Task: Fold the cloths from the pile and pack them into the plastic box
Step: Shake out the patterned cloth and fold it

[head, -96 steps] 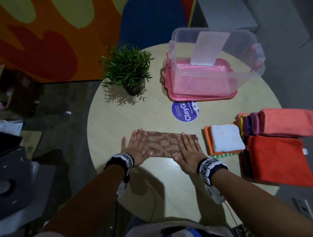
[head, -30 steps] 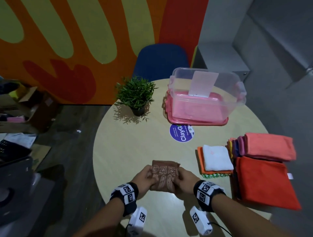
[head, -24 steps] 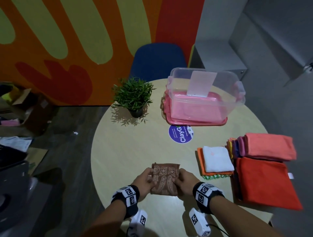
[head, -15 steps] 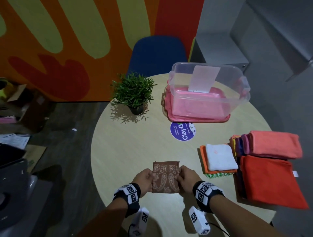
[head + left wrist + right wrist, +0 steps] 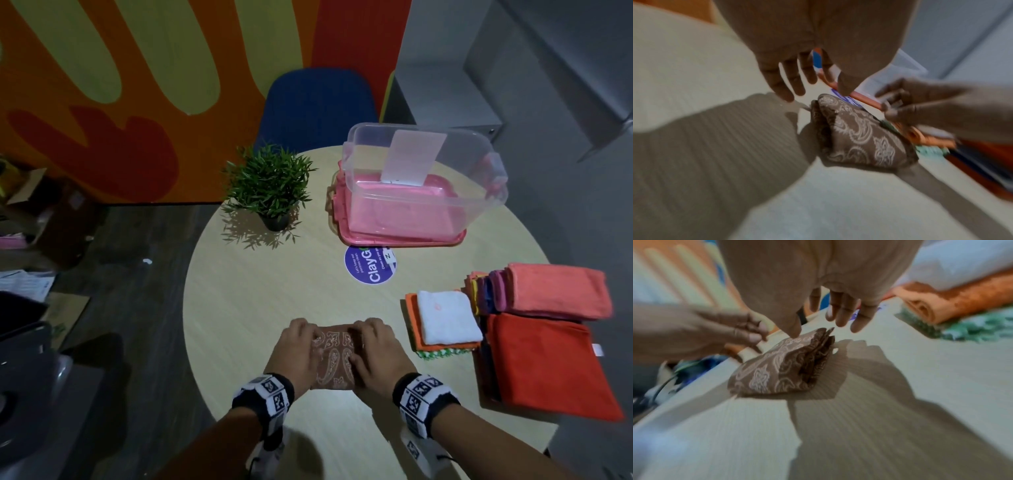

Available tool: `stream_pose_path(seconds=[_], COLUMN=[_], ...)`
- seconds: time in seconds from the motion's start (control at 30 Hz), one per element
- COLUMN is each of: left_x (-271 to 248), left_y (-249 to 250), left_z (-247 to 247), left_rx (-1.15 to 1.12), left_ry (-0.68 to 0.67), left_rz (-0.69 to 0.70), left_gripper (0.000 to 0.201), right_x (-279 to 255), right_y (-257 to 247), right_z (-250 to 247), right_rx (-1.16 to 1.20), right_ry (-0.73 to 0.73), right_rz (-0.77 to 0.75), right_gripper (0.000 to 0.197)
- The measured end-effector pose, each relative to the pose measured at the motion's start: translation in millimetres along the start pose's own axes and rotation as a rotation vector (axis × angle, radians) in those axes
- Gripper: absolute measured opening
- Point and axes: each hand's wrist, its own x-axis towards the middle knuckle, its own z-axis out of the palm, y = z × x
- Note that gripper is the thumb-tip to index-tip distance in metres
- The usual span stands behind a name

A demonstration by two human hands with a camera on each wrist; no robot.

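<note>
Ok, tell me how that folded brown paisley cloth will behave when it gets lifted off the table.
The brown paisley cloth is probably floppy: its stacked layers gape loose along one edge, so they may fan open unless pinched together. It looks thin and light, so it should lift easily. Neither the left hand nor the right hand seems to clamp it now.

Brown cloth (image 5: 334, 359) with pale paisley print; clear plastic box (image 5: 424, 185) on a pink lid (image 5: 404, 240), white label (image 5: 412, 156) against its far wall; round purple sticker (image 5: 370, 269) with white lettering; pale wood-grain table (image 5: 260, 308); white folded cloth (image 5: 448, 317) on an orange one over a green-and-white edge; salmon towel (image 5: 558, 291) above yellow, purple and pink layers; red-orange cloth (image 5: 548, 366); green plant (image 5: 270, 181) in a dark pot; blue chair (image 5: 318, 102); orange wall (image 5: 137, 85) with lime and red shapes; black-and-white patterned wristbands (image 5: 424, 397)
</note>
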Motion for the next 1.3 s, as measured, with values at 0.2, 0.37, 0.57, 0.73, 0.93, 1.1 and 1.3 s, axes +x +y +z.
stream_pose_path(seconds=[0.2,0.37,0.57,0.73,0.93,1.1,1.3], left_x=[-8.9,-3.5,10.2,26.6,44.8,48.5,51.6], left_y=[-5.0,-10.8,-17.7,-14.3,-13.2,-15.9,-0.3], left_z=[8.7,13.0,8.5,-0.9,-11.8,-9.3,-20.6], left_rx=[0.451,0.627,0.658,0.636,0.401,0.359,0.115], left_ry=[-0.368,-0.491,-0.537,-0.531,-0.347,-0.309,-0.384], left_rz=[0.172,0.098,0.110,0.097,-0.071,-0.017,-0.015], left_gripper=[0.065,0.074,0.085,0.095,0.101,0.051,0.027], right_x=[-2.3,2.2,8.7,20.6,41.4,48.0,48.7], right_y=[8.0,13.0,7.6,-8.1,-23.8,-32.0,-40.1], right_z=[17.2,17.2,12.8,0.7,-10.7,-5.2,-5.4], right_rx=[-0.341,-0.423,-0.409,-0.377,-0.255,-0.320,-0.082], right_ry=[-0.388,-0.484,-0.532,-0.467,-0.346,-0.413,-0.359], right_rz=[-0.163,-0.129,-0.092,-0.051,0.123,0.257,0.334], right_gripper=[0.073,0.075,0.081,0.094,0.121,0.095,0.055])
